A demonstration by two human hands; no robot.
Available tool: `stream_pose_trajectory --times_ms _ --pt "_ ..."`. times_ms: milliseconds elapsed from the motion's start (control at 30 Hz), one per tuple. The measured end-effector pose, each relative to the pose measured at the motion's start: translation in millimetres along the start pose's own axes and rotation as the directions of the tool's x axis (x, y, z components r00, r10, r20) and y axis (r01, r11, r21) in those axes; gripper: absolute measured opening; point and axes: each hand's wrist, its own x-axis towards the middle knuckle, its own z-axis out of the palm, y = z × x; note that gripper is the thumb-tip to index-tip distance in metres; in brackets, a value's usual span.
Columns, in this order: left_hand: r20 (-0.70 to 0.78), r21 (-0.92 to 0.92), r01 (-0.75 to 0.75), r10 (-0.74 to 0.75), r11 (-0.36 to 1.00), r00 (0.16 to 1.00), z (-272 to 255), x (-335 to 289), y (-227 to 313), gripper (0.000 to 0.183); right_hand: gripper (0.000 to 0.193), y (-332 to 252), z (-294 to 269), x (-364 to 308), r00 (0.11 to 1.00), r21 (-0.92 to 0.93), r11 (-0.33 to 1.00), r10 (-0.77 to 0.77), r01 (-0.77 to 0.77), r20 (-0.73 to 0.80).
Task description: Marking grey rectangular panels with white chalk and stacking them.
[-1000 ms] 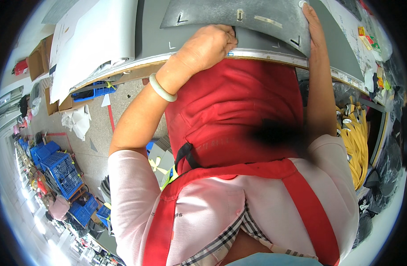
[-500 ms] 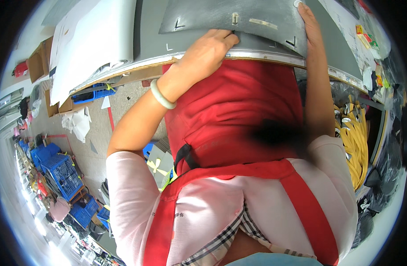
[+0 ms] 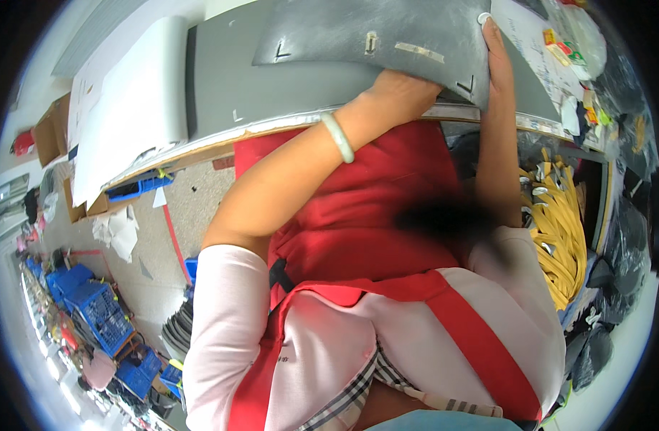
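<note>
left hand (image 3: 400, 95): fingers partly hiding under gray sheet (image 3: 329, 32) | gray sheet: running off picture's top beyond fingers | dark smudge (image 3: 444, 218): blurring red apron (image 3: 354, 205) below fingers

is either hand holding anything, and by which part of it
The right hand holds the grey sheet by its right edge. What the left hand holds, if anything, cannot be told: it is partly hidden at the sheet's lower edge.
</note>
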Motion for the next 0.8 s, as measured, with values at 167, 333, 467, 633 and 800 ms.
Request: stream_pose_trajectory --times_ms 167,333,467,633,800 --pt "-0.049 -0.029 0.038 -0.039 0.999 0.998 28.9 19.3 -14.8 0.035 0.031 -3.6 2.9 -16.1 0.990 -0.125 0.983 -0.141 0.137 -0.029" --pt "-0.088 -0.042 0.100 -0.103 0.994 0.991 22.3 9.7 -56.1 0.033 0.027 6.6 7.7 -25.6 0.976 -0.133 0.968 -0.216 0.214 -0.006" --pt "-0.112 0.080 0.227 -0.218 0.971 0.970 15.5 12.6 -75.4 0.033 0.027 18.2 25.0 -24.4 0.976 -0.247 0.948 -0.214 0.200 -0.030" --pt "-0.201 0.304 0.444 -0.399 0.843 0.895 6.0 3.0 -84.6 0.033 0.024 28.9 23.3 -39.3 0.969 -0.384 0.899 -0.243 0.212 -0.033" --pt "-0.321 0.410 0.622 -0.533 0.667 0.783 -38.8 -43.7 -184.6 0.034 0.017 -11.3 62.0 -50.9 0.921 -0.432 0.827 -0.389 0.360 0.022"
